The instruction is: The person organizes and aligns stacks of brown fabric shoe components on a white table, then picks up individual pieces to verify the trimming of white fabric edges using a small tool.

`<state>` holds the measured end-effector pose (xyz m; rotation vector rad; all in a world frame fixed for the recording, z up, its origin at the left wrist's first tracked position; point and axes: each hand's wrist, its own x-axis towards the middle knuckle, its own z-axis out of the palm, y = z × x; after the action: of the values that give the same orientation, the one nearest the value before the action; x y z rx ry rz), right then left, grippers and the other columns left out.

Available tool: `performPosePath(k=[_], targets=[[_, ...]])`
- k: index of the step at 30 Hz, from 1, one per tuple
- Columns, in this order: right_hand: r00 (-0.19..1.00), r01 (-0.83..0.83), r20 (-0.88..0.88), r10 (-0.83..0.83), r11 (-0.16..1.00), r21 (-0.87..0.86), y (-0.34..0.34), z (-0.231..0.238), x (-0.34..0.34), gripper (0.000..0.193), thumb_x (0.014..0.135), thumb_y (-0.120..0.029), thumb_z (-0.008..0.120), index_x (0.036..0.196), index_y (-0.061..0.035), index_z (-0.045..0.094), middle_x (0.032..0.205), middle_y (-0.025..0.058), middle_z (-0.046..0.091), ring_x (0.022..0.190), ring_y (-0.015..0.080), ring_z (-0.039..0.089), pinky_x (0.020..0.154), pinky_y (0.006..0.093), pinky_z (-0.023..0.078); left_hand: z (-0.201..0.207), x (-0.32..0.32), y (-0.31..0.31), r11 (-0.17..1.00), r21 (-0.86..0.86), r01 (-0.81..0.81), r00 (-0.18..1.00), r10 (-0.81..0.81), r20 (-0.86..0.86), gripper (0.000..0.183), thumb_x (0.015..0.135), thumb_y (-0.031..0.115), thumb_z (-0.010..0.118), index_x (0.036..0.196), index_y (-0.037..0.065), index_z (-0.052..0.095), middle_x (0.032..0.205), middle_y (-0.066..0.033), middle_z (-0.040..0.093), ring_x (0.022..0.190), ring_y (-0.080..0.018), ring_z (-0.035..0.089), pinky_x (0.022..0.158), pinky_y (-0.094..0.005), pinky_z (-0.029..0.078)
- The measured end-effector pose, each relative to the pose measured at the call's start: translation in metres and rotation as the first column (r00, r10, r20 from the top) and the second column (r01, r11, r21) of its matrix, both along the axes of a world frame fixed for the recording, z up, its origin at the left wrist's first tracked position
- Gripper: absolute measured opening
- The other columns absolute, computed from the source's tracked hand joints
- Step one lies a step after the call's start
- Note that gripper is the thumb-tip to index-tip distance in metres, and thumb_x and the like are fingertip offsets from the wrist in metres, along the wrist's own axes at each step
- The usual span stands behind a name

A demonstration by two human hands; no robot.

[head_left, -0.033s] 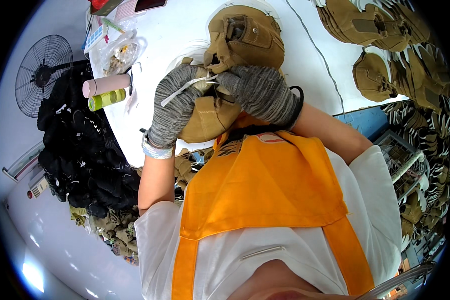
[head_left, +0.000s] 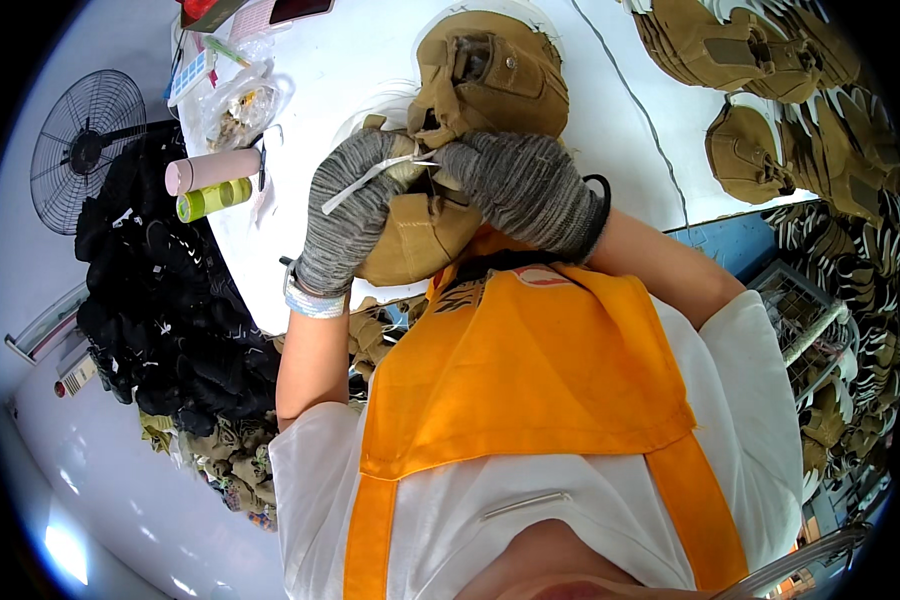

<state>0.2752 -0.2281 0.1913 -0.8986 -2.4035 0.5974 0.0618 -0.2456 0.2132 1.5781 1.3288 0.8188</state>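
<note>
My left hand (head_left: 342,215), in a grey knit glove, is closed on the left side of a tan shoe (head_left: 415,240) held above the white table's near edge. A narrow white strip (head_left: 365,184) runs across its fingers to the shoe's opening. My right hand (head_left: 525,190), gloved alike, has its fingertips pinched at that opening, by the strip's upper end. Exactly what those fingertips grip is hidden. Just beyond my hands, a second tan shoe (head_left: 515,85) with a strap and a snap rests on the table.
On the table (head_left: 620,160), a pink bottle (head_left: 213,171), a green container (head_left: 214,199) and a plastic bag (head_left: 240,110) stand at the left. Many tan shoes (head_left: 750,150) lie at the right. Black shoes (head_left: 170,290) are piled beyond the left edge, near a fan (head_left: 87,150).
My right hand has shifted very slightly to the right. The left hand and the shoe look the same.
</note>
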Motion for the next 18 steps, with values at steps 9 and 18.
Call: performPosePath(k=[9,18], targets=[[0.997,0.072,-0.019,-0.075,0.989,-0.130,-0.016,-0.007,0.007,0.031,0.082,-0.023,0.064,0.107,-0.0056,0.062,0.106,0.0109,0.061,0.091,0.0259,0.062,0.073,0.0390,0.052,0.002,0.004,-0.003,0.978,0.189,0.083,0.991,-0.061,-0.121,0.016,0.085,0.009,0.064,0.099,0.002,0.066,0.093,-0.0099,0.065,0.088,-0.0249,0.063,0.081,-0.0320,0.049],[0.996,0.024,-0.083,-0.022,0.999,0.022,-0.015,-0.008,0.007,0.029,0.080,-0.020,0.064,0.106,-0.0053,0.063,0.105,0.0098,0.059,0.091,0.0263,0.062,0.069,0.0388,0.052,-0.005,-0.001,-0.006,0.973,0.201,0.110,0.969,-0.061,-0.237,0.020,0.085,0.008,0.062,0.104,0.005,0.065,0.100,-0.0104,0.065,0.093,-0.0297,0.062,0.084,-0.0352,0.049]])
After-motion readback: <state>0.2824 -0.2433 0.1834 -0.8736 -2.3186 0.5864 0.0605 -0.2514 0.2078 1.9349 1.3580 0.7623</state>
